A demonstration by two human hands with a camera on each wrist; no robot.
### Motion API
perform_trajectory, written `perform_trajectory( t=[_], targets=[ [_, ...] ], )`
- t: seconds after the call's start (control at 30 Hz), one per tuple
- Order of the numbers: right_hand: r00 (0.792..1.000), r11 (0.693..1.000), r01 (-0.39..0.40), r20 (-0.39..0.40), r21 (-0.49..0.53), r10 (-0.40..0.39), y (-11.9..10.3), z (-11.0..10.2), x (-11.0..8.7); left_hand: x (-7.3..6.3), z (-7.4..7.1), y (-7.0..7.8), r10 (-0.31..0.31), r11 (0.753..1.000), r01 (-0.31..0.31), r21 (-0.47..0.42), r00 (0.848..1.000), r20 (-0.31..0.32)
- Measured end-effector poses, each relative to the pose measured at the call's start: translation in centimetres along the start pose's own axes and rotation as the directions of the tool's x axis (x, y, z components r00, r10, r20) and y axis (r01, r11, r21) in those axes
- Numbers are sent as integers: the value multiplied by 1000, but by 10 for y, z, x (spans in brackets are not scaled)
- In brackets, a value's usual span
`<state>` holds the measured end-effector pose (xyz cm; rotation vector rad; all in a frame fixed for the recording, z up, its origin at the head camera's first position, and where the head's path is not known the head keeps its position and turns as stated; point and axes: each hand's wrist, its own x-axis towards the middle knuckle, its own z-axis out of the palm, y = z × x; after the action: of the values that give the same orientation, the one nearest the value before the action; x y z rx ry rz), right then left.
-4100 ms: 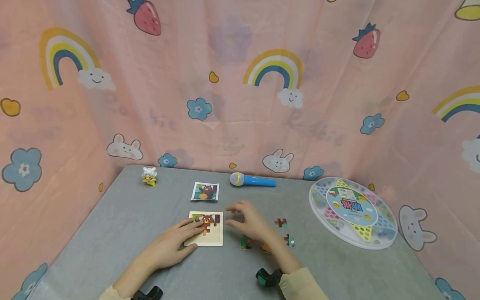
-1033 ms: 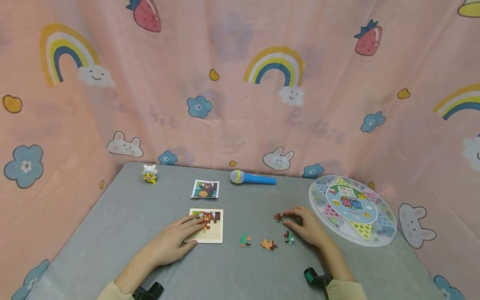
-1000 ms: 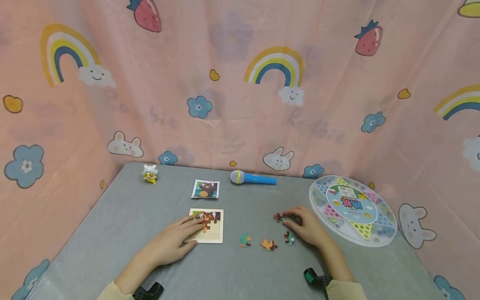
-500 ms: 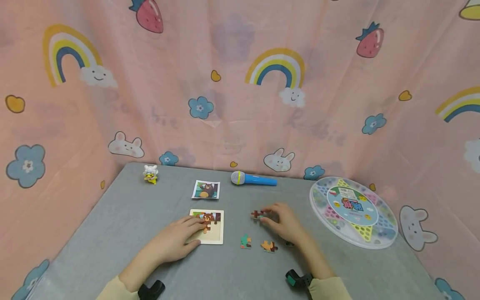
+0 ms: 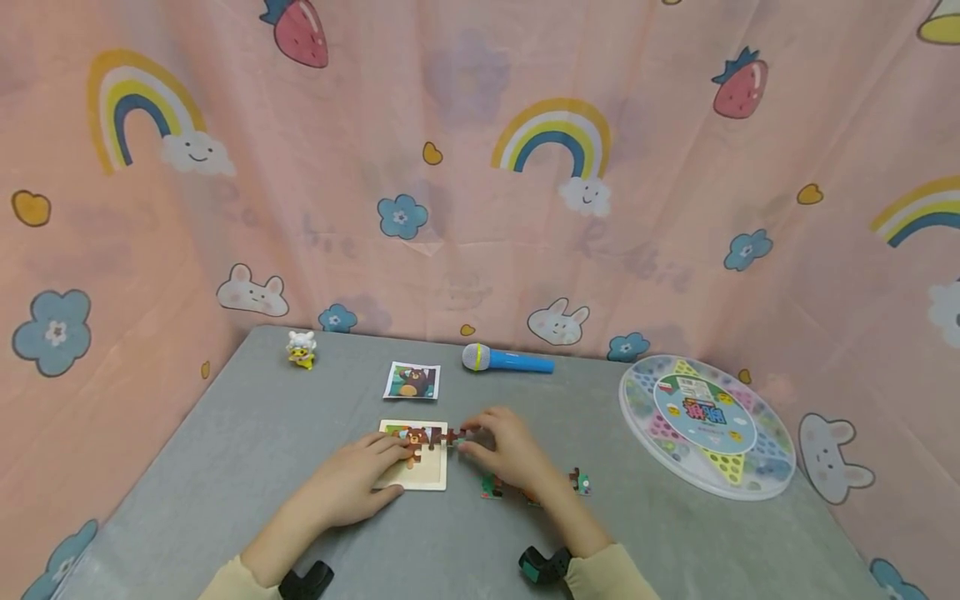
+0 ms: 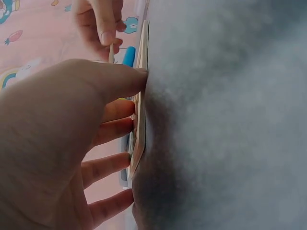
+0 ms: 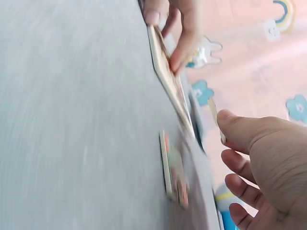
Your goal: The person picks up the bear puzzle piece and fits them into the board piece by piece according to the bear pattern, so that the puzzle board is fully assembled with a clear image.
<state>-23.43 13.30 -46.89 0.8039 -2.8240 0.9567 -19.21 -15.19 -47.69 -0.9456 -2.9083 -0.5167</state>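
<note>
In the head view, my left hand (image 5: 348, 483) rests with its fingers on the left part of a square wooden puzzle board (image 5: 429, 478). A partly assembled bear picture fills the board's upper area, some of it hidden under those fingers. My right hand (image 5: 513, 454) pinches a brown jigsaw puzzle piece (image 5: 453, 437) between thumb and fingers at the board's upper right edge. The right wrist view shows this piece (image 7: 214, 115) held edge-on above the grey surface. Loose puzzle pieces (image 5: 581, 482) lie to the right, one largely hidden beneath the right forearm.
Behind the board lies a small bear picture card (image 5: 412, 381). A blue toy microphone (image 5: 510, 361) lies at the table's back, and a little white-and-yellow figurine (image 5: 302, 350) stands at the back left. A round board-game case (image 5: 707, 427) occupies the right side.
My right hand has picked up the brown puzzle piece from the right and carried it left to the board's edge. The left hand stays on the board.
</note>
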Motion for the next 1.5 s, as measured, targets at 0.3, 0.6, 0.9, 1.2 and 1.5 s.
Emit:
perform_trajectory(
  t=[0.3,0.6,0.9,1.2,1.5],
  targets=[
    [999,999,36,-4,35,-36,-13,15,9,0,2,1,-9,1000,8,-16,1000,-8],
    [999,999,33,33,29,-34,-7,25,7,2,3,0,-11,1000,10,-12,1000,-11],
    [999,999,40,36,10,-41,-4,34,6,1,2,2,3,1000,-3,10,1000,-11],
    [1000,999,18,19,28,-18,-9,39,5,0,2,4,32,997,-33,71,999,13],
    [999,999,33,-7,36,-33,-8,40,2,0,2,3,7,999,-9,47,999,38]
  ],
)
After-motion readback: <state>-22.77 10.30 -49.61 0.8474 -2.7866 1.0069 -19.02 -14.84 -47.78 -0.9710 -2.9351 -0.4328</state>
